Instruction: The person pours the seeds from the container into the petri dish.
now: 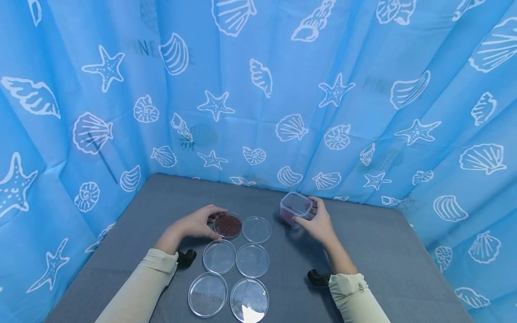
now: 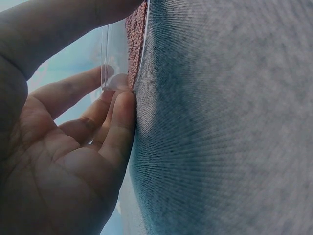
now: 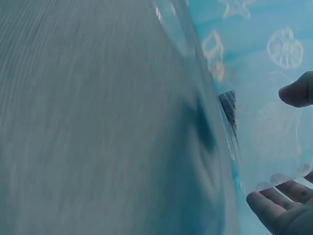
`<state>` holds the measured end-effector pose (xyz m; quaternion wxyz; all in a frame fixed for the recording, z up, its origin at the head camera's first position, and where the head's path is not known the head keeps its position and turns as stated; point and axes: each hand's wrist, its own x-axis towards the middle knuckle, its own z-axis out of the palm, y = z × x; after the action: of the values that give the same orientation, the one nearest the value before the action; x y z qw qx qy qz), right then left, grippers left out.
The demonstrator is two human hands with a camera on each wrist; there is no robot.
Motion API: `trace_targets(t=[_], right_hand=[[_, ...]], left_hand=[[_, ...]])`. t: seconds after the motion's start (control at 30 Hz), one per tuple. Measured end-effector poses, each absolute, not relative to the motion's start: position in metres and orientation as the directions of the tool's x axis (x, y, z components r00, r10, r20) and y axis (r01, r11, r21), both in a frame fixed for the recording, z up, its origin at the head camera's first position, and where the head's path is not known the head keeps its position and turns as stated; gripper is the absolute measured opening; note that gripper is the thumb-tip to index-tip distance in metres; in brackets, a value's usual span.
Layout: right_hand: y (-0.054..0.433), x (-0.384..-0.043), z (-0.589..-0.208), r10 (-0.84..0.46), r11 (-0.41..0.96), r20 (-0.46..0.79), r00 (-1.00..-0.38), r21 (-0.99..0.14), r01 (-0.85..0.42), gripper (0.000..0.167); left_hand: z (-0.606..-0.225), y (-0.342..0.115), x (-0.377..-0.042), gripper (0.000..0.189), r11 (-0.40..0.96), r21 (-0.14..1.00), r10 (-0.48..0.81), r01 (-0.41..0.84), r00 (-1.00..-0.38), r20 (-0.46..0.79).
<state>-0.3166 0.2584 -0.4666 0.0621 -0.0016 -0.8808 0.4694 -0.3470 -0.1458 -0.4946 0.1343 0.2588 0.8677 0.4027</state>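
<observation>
My left hand (image 1: 198, 224) pinches the rim of a round clear petri dish at the back left of the group, thumb on the near side and fingers on the far side. A layer of reddish-brown granules (image 1: 228, 225) covers the dish's bottom; in the left wrist view the granules (image 2: 136, 44) lie against the clear wall. To the right, my right hand (image 1: 322, 223) grips a clear plastic tub (image 1: 296, 202) between thumb and fingers, tilted and close over the table. A small dark patch of granules (image 3: 228, 107) shows inside the tub in the right wrist view.
Several clear petri dishes without granules stand in two columns, among them one dish (image 1: 256, 229) right beside the filled one and another (image 1: 249, 300) near the front. Grey cloth covers the table (image 1: 375, 246). A blue shell-print curtain (image 1: 250, 112) hangs behind its far edge.
</observation>
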Motion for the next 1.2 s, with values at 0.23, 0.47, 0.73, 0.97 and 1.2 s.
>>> trace_targets(t=[0.23, 0.47, 0.73, 0.97, 1.2], right_hand=[[0.289, -0.313, -0.479, 0.061, 0.545, 0.089, -0.994, -0.837, -0.041, 0.087], [0.299, -0.306, -0.48, -0.004, 0.518, 0.095, -0.995, -0.852, -0.083, 0.09], [0.302, -0.307, -0.482, -0.046, 0.623, 0.093, -0.995, -0.776, -0.102, 0.099], [0.275, -0.306, -0.475, -0.114, 0.79, 0.395, -0.911, -0.52, -0.325, 0.088], [0.23, -0.301, -0.465, -0.339, 0.769, 0.523, -0.782, -0.325, -0.551, 0.076]], left_hand=[[-0.497, -0.146, -0.349, 0.089, 0.52, 0.776, 0.575, 0.357, -0.818, -0.01], [-0.497, -0.146, -0.348, 0.09, 0.521, 0.775, 0.576, 0.358, -0.818, -0.009], [-0.495, -0.145, -0.347, 0.09, 0.53, 0.78, 0.562, 0.334, -0.826, -0.029], [-0.494, -0.146, -0.347, 0.09, 0.53, 0.781, 0.561, 0.33, -0.827, -0.031], [-0.495, -0.147, -0.347, 0.089, 0.525, 0.784, 0.564, 0.331, -0.825, -0.029]])
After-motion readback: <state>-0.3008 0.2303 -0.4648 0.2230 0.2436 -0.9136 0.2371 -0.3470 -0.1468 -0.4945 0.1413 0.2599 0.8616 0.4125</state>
